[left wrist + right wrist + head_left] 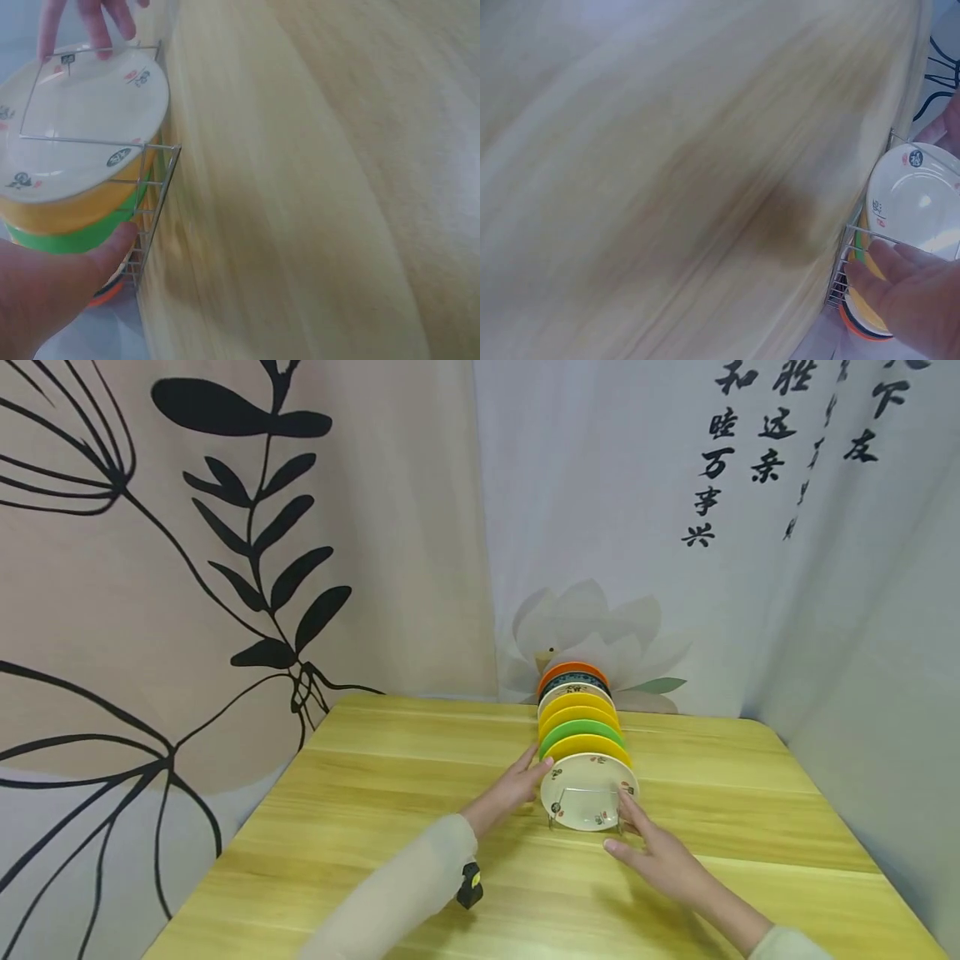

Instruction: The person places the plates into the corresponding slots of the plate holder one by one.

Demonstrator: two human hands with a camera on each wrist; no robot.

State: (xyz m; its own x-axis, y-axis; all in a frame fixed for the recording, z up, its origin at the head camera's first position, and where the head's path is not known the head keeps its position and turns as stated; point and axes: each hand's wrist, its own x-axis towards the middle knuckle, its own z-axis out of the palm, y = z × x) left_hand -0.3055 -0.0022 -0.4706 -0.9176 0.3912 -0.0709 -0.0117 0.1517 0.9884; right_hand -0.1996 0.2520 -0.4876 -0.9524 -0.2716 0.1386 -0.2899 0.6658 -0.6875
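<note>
A row of plates stands upright in a wire dish rack at the table's far side. At the front is a white plate with small printed motifs, and behind it a yellow plate, a green plate and several more. My left hand is at the row's left side, its fingers extended along the plate edges and the rack. On the other side my right hand has its fingers at the white plate's right edge, by the rack's front wire, with the thumb held apart.
The wooden table reaches back to a printed curtain just behind the rack. Another curtain hangs along the right side. A small black device is worn at the left wrist.
</note>
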